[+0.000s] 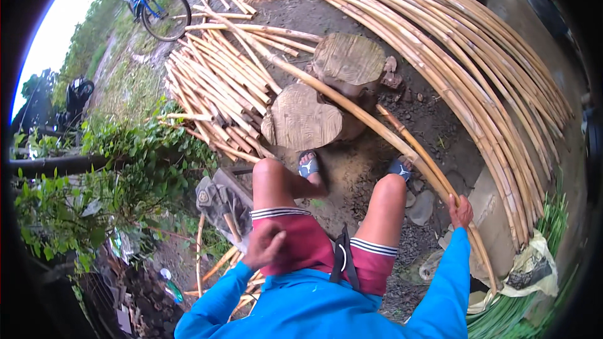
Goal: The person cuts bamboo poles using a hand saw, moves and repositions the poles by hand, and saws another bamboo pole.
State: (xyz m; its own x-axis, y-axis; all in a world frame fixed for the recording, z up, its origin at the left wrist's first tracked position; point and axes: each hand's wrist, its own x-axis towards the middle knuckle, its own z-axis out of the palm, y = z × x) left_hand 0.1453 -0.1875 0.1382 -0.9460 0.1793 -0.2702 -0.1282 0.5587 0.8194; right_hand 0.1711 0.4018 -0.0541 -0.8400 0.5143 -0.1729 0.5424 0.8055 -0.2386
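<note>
My right hand [461, 211] is closed around bamboo at the right. A long bamboo pole [352, 108] slants from the upper left, over two sawn wood stumps, down to this hand. Against it lies a shorter bamboo pole [402, 128], also meeting the grip; a length of bamboo continues below the hand. Above my left thigh, my left hand [265, 246] is raised with loosely curled fingers, slightly blurred, and nothing shows in it. The nearer stump [304, 119] stands before my feet, and the farther stump [349, 59] sits just behind it.
Long bamboo poles [440, 44] curve along the right side. A pile of cut bamboo pieces [213, 81] lies left of the stumps. Leafy plants [119, 176] grow at the left. A blue bicycle [154, 9] stands at the far left. Dark cloth [217, 201] lies beside my left knee.
</note>
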